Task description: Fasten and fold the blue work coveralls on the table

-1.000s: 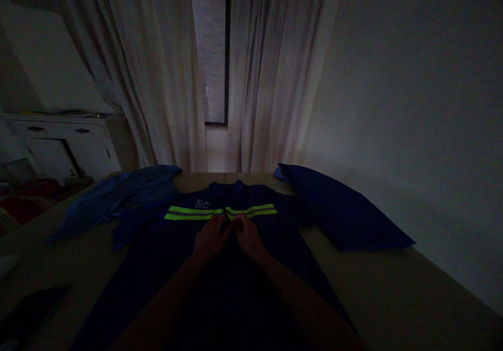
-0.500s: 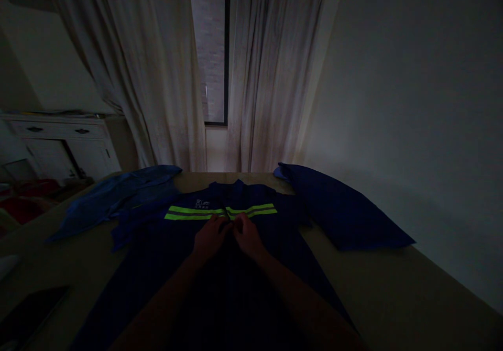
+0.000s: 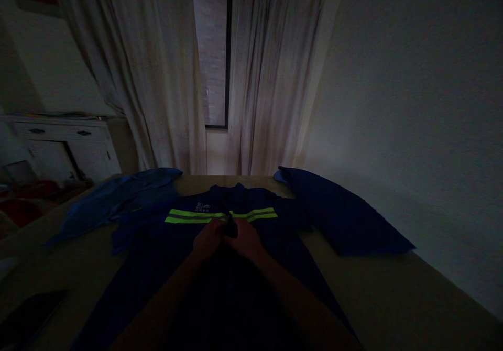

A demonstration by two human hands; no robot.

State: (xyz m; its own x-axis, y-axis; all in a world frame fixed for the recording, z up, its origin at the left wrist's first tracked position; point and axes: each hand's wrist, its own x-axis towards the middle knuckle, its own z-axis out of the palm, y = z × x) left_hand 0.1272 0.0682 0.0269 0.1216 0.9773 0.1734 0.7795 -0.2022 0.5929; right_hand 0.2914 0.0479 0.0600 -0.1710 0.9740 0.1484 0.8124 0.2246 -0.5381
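Note:
A dark blue work shirt point(image 3: 251, 199) lies spread front side up, its collar pointing away from me. A yellow-green reflective band point(image 3: 192, 216) crosses its chest, with a pale printed mark above the band on the left. At the front opening, just below the band, my left hand point(image 3: 208, 238) pinches the edge of the cloth. My right hand point(image 3: 245, 240) meets it there, thumb and fingers closed on the other edge. Between the fingertips the fabric is lifted a little; any button there is too dark to make out.
A blue garment point(image 3: 129, 194) lies at the back left, and a dark blue folded cloth point(image 3: 346, 215) at the right beside the wall. A dark flat object point(image 3: 33, 314) rests at the near left. Behind the table point(image 3: 393, 293) hang long curtains point(image 3: 165, 78) around a window.
Both hands stay at the shirt's front opening. My right thumb has shifted left toward my left fingers, and the cloth between them is raised, leaving a dark gap. The view has tilted slightly up.

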